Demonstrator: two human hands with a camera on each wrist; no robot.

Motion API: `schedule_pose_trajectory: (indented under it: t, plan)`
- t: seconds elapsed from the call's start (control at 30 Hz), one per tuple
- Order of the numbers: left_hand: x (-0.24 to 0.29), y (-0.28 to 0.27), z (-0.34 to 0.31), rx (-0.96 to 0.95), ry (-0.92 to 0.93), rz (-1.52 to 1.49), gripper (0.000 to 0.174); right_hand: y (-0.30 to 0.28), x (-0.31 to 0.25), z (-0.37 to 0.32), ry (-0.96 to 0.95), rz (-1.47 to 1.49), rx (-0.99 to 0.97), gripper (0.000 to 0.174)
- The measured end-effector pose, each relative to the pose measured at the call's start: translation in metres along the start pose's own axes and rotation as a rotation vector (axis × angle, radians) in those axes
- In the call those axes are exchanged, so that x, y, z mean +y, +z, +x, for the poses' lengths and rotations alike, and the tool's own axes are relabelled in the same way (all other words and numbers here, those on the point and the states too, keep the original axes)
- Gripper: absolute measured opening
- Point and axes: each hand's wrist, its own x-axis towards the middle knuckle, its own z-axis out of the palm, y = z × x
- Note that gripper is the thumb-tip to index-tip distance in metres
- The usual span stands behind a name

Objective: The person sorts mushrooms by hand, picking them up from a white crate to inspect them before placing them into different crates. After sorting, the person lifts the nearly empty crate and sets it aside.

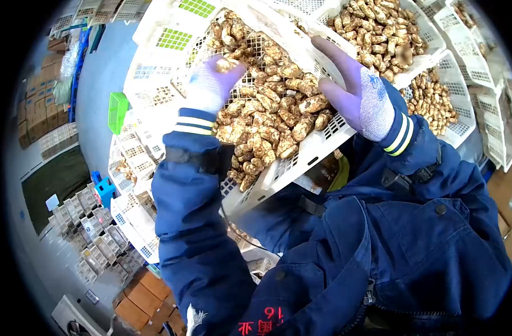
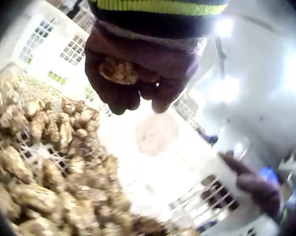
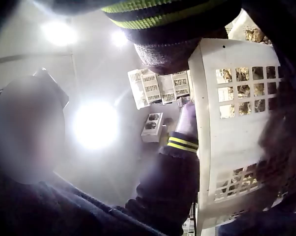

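In the head view the gloved left hand (image 1: 214,84) is above a white mesh crate (image 1: 317,151) of knobbly brown-and-cream mushroom-like pieces (image 1: 267,117). Its fingers curl round a few pieces, and the left wrist view shows one brown piece (image 2: 119,71) held in the left hand (image 2: 143,69) against the palm. The purple-gloved right hand (image 1: 359,92) lies at the crate's right side, fingers spread and extended along the rim, holding no piece. From the right wrist view, the crate's slotted outer wall (image 3: 226,142) stands beside the right hand, whose fingers are hidden.
Another crate of similar pieces (image 1: 379,33) adjoins at the upper right, with smaller pieces (image 1: 432,103) in a crate below it. A green basket (image 1: 118,112) stands left of the main crate. Cardboard boxes (image 1: 141,299) and stacked white crates (image 1: 93,229) lie farther off at the left.
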Motion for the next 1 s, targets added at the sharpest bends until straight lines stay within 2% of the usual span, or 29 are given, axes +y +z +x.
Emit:
schedule_pose_trajectory:
  t: [0.03, 0.1, 0.13, 0.23, 0.3, 0.37, 0.4, 0.43, 0.47, 0.5, 0.57, 0.63, 0.67, 0.7, 0.77, 0.8, 0.83, 0.9, 1.0]
  plan:
    - [-0.004, 0.012, 0.005, -0.067, 0.046, 0.439, 0.029, -0.001, -0.001, -0.001, 0.012, -0.007, -0.009, 0.058]
    - [-0.044, 0.038, 0.015, -0.188, 0.227, 0.587, 0.040, 0.002, 0.002, 0.000, 0.014, 0.006, 0.005, 0.058]
    - [-0.045, 0.045, 0.016, -0.296, 0.260, 0.764, 0.043, 0.002, 0.002, 0.000, 0.025, 0.004, 0.002, 0.058]
    - [-0.034, 0.056, 0.019, -0.364, 0.197, 0.842, 0.037, -0.004, -0.006, -0.001, 0.087, -0.035, -0.052, 0.059]
    - [-0.018, 0.044, 0.012, -0.375, 0.125, 0.775, 0.035, -0.005, -0.008, 0.001, 0.073, -0.019, -0.069, 0.060]
    - [-0.031, 0.033, 0.019, -0.315, -0.061, 0.416, 0.034, -0.006, -0.006, 0.000, 0.094, -0.034, -0.091, 0.060]
    - [-0.053, 0.024, 0.019, -0.372, -0.172, -0.342, 0.034, -0.009, -0.008, 0.000, 0.116, -0.043, -0.110, 0.061]
    - [-0.052, 0.011, 0.006, -0.265, -0.030, -0.617, 0.041, -0.011, -0.011, 0.000, 0.135, -0.047, -0.136, 0.061]
    - [-0.050, -0.004, -0.006, -0.282, 0.110, -0.909, 0.045, -0.011, -0.014, -0.002, 0.158, 0.012, -0.120, 0.061]
    - [-0.061, -0.013, -0.018, -0.291, 0.147, -1.162, 0.053, -0.014, -0.020, 0.000, 0.193, 0.000, -0.147, 0.061]
    - [-0.057, -0.022, -0.042, -0.337, 0.376, -1.522, 0.059, -0.010, -0.016, 0.001, 0.186, 0.014, -0.145, 0.061]
    - [-0.055, -0.026, -0.054, -0.332, 0.425, -1.689, 0.059, -0.005, -0.007, 0.001, 0.147, 0.044, -0.128, 0.060]
    - [-0.058, -0.026, -0.051, -0.328, 0.430, -1.679, 0.056, -0.004, -0.004, 0.000, 0.128, 0.055, -0.120, 0.060]
    - [-0.043, -0.024, -0.054, -0.133, 0.275, -1.587, 0.039, -0.003, -0.002, 0.000, 0.122, 0.067, -0.122, 0.060]
    - [-0.034, -0.022, -0.040, -0.127, 0.234, -1.056, 0.023, -0.003, 0.000, -0.001, 0.111, 0.094, -0.120, 0.059]
    - [-0.007, -0.018, -0.040, -0.104, 0.086, -0.839, 0.016, -0.005, -0.005, 0.000, 0.128, 0.110, -0.128, 0.059]
    - [-0.018, -0.003, -0.024, -0.130, -0.043, -0.586, 0.022, -0.005, -0.006, 0.001, 0.115, 0.081, -0.121, 0.059]
    - [-0.031, 0.024, -0.006, -0.016, 0.090, 0.007, 0.022, -0.005, -0.005, 0.000, 0.096, 0.025, -0.112, 0.059]
    - [-0.031, 0.039, 0.015, -0.201, -0.107, 0.327, 0.043, -0.009, -0.014, 0.000, 0.153, -0.034, -0.128, 0.060]
